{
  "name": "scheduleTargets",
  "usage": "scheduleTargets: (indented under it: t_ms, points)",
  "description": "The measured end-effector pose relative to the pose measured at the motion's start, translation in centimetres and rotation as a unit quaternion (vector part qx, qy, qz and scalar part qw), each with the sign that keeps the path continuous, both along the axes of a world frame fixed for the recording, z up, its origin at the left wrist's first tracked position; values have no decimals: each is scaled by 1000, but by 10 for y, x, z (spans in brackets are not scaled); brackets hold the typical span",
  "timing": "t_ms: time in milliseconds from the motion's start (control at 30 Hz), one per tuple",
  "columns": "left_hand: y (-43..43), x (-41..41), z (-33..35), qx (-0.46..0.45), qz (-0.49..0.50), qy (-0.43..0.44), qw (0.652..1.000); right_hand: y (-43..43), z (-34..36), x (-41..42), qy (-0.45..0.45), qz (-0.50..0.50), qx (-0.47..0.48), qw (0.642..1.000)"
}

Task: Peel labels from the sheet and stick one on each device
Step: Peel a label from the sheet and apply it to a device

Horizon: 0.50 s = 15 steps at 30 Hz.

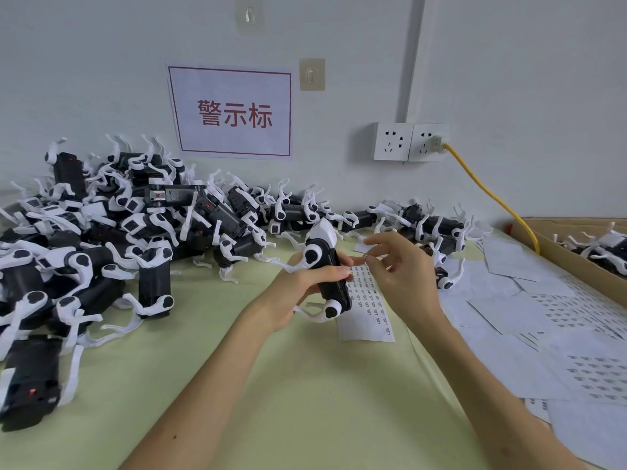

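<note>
Your left hand (297,295) is gripping the device (327,279), right hand (402,278) seemingly pinching a label (365,257); be pressing it down squarely.

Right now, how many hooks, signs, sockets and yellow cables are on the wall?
Hooks: 2
Sign: 1
Sockets: 2
Yellow cable: 1
Total: 6
</note>
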<state>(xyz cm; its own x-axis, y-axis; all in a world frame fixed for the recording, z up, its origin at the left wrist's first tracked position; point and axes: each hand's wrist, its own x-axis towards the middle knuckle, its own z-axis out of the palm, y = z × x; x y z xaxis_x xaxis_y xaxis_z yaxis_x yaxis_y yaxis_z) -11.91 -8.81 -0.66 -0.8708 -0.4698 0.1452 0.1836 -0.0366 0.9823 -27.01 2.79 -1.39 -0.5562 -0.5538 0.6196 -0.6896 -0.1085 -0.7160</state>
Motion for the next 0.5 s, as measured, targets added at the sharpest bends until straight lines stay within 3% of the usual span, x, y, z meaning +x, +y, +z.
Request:
scheduleTargets:
  t_ms: [500]
  points:
    - [2, 2, 4, 36, -19, 57, 998, 1, 8, -3, -233, 118, 20, 965]
